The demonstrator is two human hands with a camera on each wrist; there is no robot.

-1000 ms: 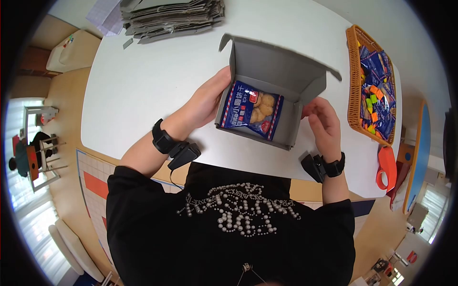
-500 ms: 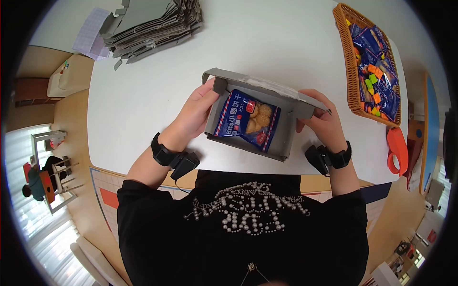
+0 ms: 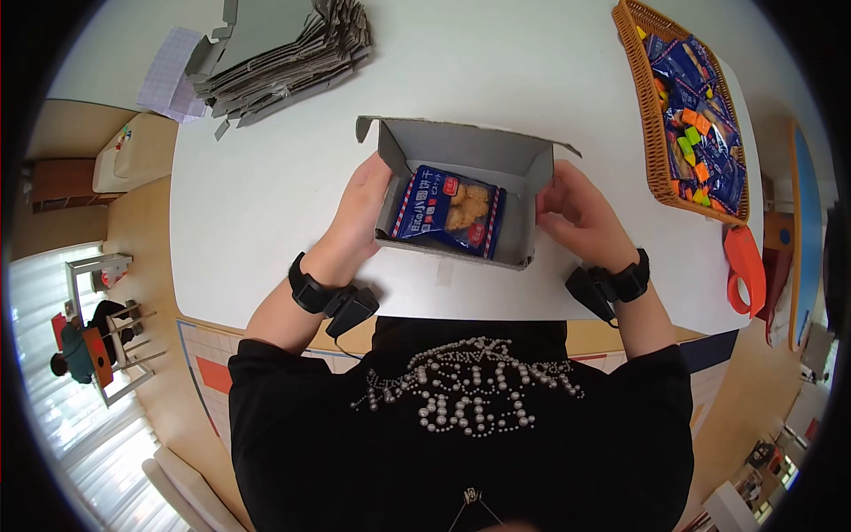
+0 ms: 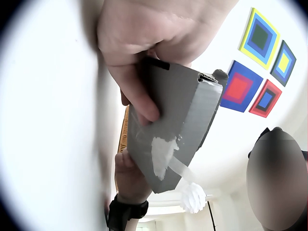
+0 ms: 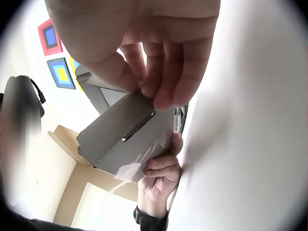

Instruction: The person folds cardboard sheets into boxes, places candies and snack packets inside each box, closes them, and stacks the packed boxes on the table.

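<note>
A grey cardboard box (image 3: pixel 470 142) with its lid raised is held between the two hands. Inside it lies a blue biscuit packet (image 3: pixel 448 213), toward the box's left side. The left hand (image 3: pixel 356 213) grips the left wall; in the left wrist view its fingers curl against the grey card (image 4: pixel 178 106), beside a torn white patch. At the right wall is the right hand (image 3: pixel 581 217), and in the right wrist view its thumb and fingertips pinch the top of the box side (image 5: pixel 130 130), above a slot.
Folded grey cardboard sheets (image 3: pixel 284 66) are stacked at the back left beside checked paper (image 3: pixel 173 80). A wicker basket (image 3: pixel 654 133) of blue packets and small coloured pieces stands on the right, with a red tape roll (image 3: pixel 745 270) near it.
The box has shifted left and toward the person. Its lid tipped forward over the box, then rose again. The right hand has moved up along the right side to take hold there.
</note>
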